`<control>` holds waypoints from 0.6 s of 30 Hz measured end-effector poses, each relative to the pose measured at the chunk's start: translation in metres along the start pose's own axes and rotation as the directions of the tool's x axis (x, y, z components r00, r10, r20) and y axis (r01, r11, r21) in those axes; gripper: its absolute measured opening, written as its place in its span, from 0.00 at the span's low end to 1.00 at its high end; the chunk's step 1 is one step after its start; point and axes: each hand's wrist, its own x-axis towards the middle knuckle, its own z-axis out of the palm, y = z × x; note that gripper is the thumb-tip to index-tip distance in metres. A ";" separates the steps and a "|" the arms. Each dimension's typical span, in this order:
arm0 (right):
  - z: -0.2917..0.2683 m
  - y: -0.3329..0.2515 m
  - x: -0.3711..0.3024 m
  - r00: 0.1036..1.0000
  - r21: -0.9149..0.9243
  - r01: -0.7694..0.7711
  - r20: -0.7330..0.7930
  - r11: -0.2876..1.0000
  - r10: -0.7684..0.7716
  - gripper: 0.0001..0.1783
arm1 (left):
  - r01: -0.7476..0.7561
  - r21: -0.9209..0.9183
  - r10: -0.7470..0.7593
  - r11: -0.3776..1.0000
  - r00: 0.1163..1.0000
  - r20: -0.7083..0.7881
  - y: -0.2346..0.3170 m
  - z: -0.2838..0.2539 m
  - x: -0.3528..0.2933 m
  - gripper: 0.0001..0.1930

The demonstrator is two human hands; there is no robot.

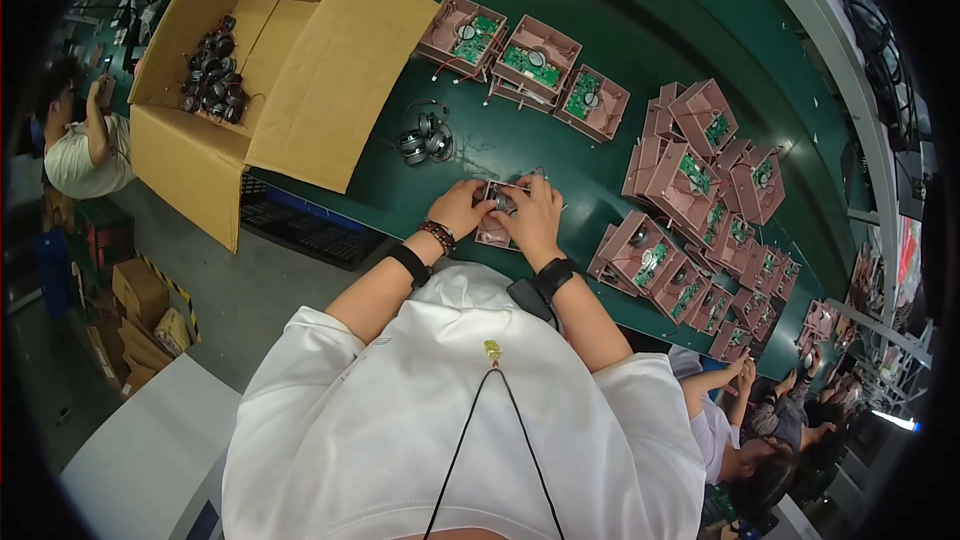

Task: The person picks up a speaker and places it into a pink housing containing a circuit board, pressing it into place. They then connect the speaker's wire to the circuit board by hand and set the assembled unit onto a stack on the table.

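Observation:
A small pink plastic housing (491, 234) lies at the near edge of the green table, between my hands. My left hand (457, 208) is closed on its left side, with the thumb reaching inside. My right hand (537, 217) grips the opposite side, its fingers bent over the far rim and its thumb inside. A dark round part (503, 202), which looks like a small speaker, sits in the housing under my thumbs. My fingers partly hide it. Just beyond my left hand, several black round parts with wires (425, 140) lie loose on the table.
An open cardboard box (305, 75) holding more black round parts stands at the left. Pink housings with green circuit boards (536, 62) line the back, and many others are stacked (690, 180) at the right. Co-workers (735, 430) sit at the lower right; another person (88, 145) is far left.

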 end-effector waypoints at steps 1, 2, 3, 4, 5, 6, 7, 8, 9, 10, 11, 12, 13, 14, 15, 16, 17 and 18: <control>-0.001 -0.002 0.001 1.000 -0.009 -0.019 0.011 1.000 0.020 0.21 | 0.010 -0.012 -0.010 1.000 1.000 0.017 -0.001 -0.001 0.001 0.20; -0.002 -0.004 0.002 0.999 -0.018 -0.039 0.022 0.999 0.040 0.21 | 0.012 -0.010 -0.011 1.000 1.000 0.020 -0.001 -0.002 0.003 0.20; -0.003 -0.006 0.002 0.998 -0.027 -0.060 0.034 0.998 0.060 0.21 | 0.071 -0.056 -0.067 0.996 0.995 0.071 -0.002 -0.003 0.006 0.20; -0.004 -0.007 0.003 0.997 -0.023 -0.064 0.036 0.998 0.065 0.21 | 0.134 -0.098 -0.122 0.986 0.985 0.125 -0.001 -0.005 0.009 0.20; -0.005 -0.009 0.004 0.994 -0.032 -0.087 0.058 0.996 0.089 0.21 | 0.199 -0.135 -0.173 0.971 0.968 0.182 0.000 -0.007 0.010 0.20; -0.006 -0.010 0.006 0.990 -0.042 -0.112 0.079 0.993 0.115 0.20 | 0.202 -0.131 -0.176 0.971 0.966 0.188 0.006 -0.011 0.010 0.20; -0.007 -0.010 0.007 0.985 -0.051 -0.136 0.100 0.989 0.141 0.20 | 0.238 -0.105 -0.217 0.966 0.960 0.179 0.013 -0.012 0.010 0.20; -0.008 -0.011 0.009 0.984 -0.048 -0.144 0.101 0.988 0.148 0.20 | 0.273 -0.078 -0.257 0.959 0.951 0.170 0.020 -0.014 0.010 0.21; -0.009 -0.013 0.009 0.981 -0.045 -0.163 0.101 0.986 0.166 0.20 | 0.310 -0.052 -0.299 0.949 0.941 0.158 0.023 -0.015 0.008 0.21; -0.009 -0.014 0.008 0.978 -0.041 -0.182 0.100 0.982 0.185 0.19 | 0.313 -0.048 -0.302 0.948 0.939 0.162 0.023 -0.015 0.009 0.21; -0.009 -0.015 0.007 0.974 -0.039 -0.199 0.097 0.979 0.202 0.19 | 0.316 -0.044 -0.304 0.948 0.935 0.181 0.022 -0.015 0.013 0.21; -0.008 -0.013 0.003 0.974 -0.037 -0.203 0.098 0.978 0.206 0.19 | 0.318 -0.041 -0.304 0.947 0.932 0.199 0.021 -0.016 0.017 0.22; -0.004 -0.010 -0.001 0.986 -0.039 -0.157 0.054 0.987 0.159 0.18 | 0.318 -0.037 -0.303 0.947 0.928 0.217 0.021 -0.015 0.017 0.22; -0.002 -0.008 -0.002 0.994 -0.041 -0.111 0.005 0.993 0.111 0.16 | 0.315 -0.031 -0.301 0.949 0.929 0.217 0.020 -0.014 0.017 0.22; -0.003 -0.006 -0.002 0.997 -0.047 -0.065 -0.045 0.997 0.063 0.15 | 0.251 0.011 -0.250 0.968 0.959 0.137 0.019 -0.013 0.015 0.22; -0.005 -0.002 -0.004 0.996 -0.045 -0.070 -0.053 0.997 0.068 0.15 | 0.187 0.058 -0.190 0.981 0.980 0.059 0.018 -0.011 0.015 0.21; -0.010 0.004 -0.006 0.995 -0.008 -0.077 -0.061 0.997 0.077 0.15 | 0.124 0.108 -0.123 0.986 0.992 -0.014 0.018 -0.010 0.015 0.21; -0.016 0.009 -0.007 0.994 0.028 -0.085 -0.069 0.996 0.086 0.16 | 0.114 0.114 -0.114 0.987 0.993 -0.011 0.018 -0.009 0.020 0.21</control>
